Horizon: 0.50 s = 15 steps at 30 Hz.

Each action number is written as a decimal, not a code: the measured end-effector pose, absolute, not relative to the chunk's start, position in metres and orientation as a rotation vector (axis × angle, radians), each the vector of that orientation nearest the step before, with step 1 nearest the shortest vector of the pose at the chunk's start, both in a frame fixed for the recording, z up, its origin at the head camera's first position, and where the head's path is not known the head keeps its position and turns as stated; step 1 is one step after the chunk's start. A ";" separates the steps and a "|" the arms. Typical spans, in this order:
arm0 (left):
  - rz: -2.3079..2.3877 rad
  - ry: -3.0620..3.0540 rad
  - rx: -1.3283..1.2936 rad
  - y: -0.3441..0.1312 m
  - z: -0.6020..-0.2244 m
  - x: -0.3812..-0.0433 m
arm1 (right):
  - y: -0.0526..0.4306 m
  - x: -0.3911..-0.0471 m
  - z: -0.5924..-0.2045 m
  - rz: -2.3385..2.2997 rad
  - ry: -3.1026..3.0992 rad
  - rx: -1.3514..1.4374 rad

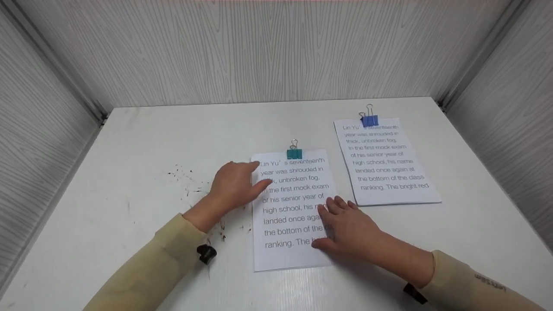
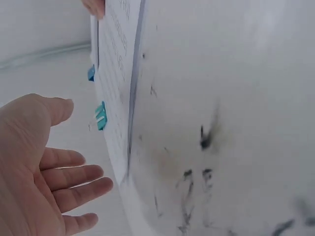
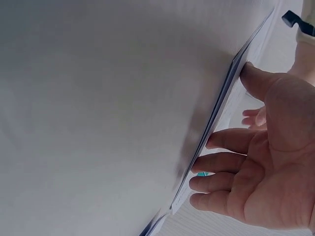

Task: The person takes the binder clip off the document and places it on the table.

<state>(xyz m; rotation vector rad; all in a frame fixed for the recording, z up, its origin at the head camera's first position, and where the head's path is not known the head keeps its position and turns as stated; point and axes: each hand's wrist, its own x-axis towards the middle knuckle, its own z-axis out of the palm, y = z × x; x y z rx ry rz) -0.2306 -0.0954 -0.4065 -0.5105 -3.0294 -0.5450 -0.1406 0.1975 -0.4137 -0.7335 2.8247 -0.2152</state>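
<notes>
A stack of printed sheets point(image 1: 283, 257) lies in the middle of the table, with a teal binder clip point(image 1: 294, 153) gripping its top edge. My left hand point(image 1: 233, 183) reaches over the stack's upper left edge, thumb and fingers spread and holding nothing. At the lower right edge is my right hand point(image 1: 352, 226); its extended fingers point(image 3: 229, 140) and thumb rest right along the stack's side in the right wrist view. The lower right corner and some words are covered by that hand. In the left wrist view, the teal clip point(image 2: 101, 116) shows beyond the left fingers.
Farther back on the right lies a second stack of printed sheets point(image 1: 389, 172), with a blue binder clip point(image 1: 370, 121) at its top. Dark marks point(image 1: 188, 185) spot the white table point(image 1: 173, 134) left of the middle stack. Grained panels point(image 1: 268, 52) stand behind and on both sides.
</notes>
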 end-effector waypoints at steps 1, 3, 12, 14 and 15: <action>-0.582 -3.023 -0.487 -0.097 -0.408 -0.237 | 0.197 -0.140 -0.414 -0.214 2.824 -0.735; -0.655 -3.021 -0.452 -0.101 -0.411 -0.248 | 0.197 -0.140 -0.413 -0.207 2.823 -0.737; -0.890 -3.120 -0.449 -0.109 -0.425 -0.284 | 0.196 -0.142 -0.414 -0.185 2.816 -0.728; -0.913 -3.136 -0.454 -0.109 -0.427 -0.287 | 0.197 -0.142 -0.415 -0.191 2.820 -0.730; -0.924 -3.139 -0.453 -0.108 -0.427 -0.287 | 0.197 -0.141 -0.415 -0.194 2.820 -0.730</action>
